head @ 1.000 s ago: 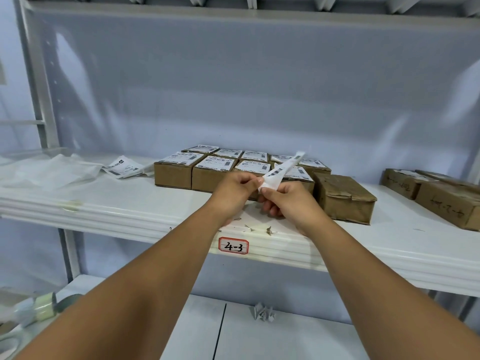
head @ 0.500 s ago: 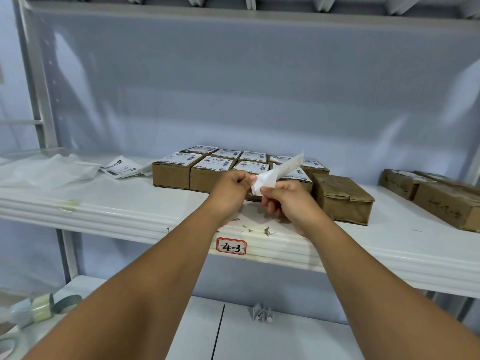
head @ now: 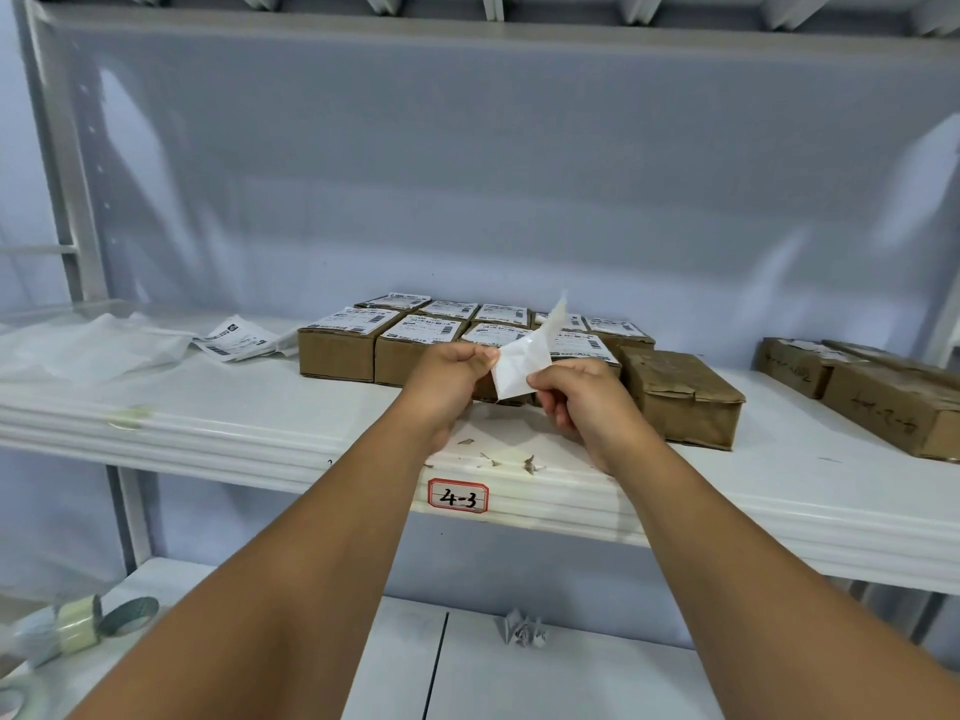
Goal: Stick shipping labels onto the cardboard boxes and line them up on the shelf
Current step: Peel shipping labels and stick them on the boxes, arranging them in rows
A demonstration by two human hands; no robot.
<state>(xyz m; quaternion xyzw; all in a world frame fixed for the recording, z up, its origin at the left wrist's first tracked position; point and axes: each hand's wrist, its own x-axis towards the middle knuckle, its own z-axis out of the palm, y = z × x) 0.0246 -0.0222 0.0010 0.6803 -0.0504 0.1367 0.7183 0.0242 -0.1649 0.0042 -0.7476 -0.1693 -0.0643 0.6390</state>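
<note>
Both hands hold a white shipping label [head: 524,363] in the air above the front of the white shelf [head: 260,407]. My left hand [head: 447,374] pinches its left edge and my right hand [head: 582,394] pinches its lower right corner. The label shows its blank side and its top curls up and away. Behind it several labelled cardboard boxes [head: 340,340] stand packed in two rows. One unlabelled brown box [head: 680,394] sits just right of that group, close to my right hand.
Two more brown boxes [head: 883,397] lie at the shelf's right end. Loose labels [head: 234,337] and backing paper [head: 88,345] lie at the left. Paper scraps [head: 530,464] dot the shelf front above a "4-3" tag [head: 458,496]. Tape rolls [head: 104,618] and a crumpled scrap [head: 523,630] sit on the lower shelf.
The label has turned from a narrow edge-on strip to a wider sheet facing me, and my hands have drawn slightly apart along it.
</note>
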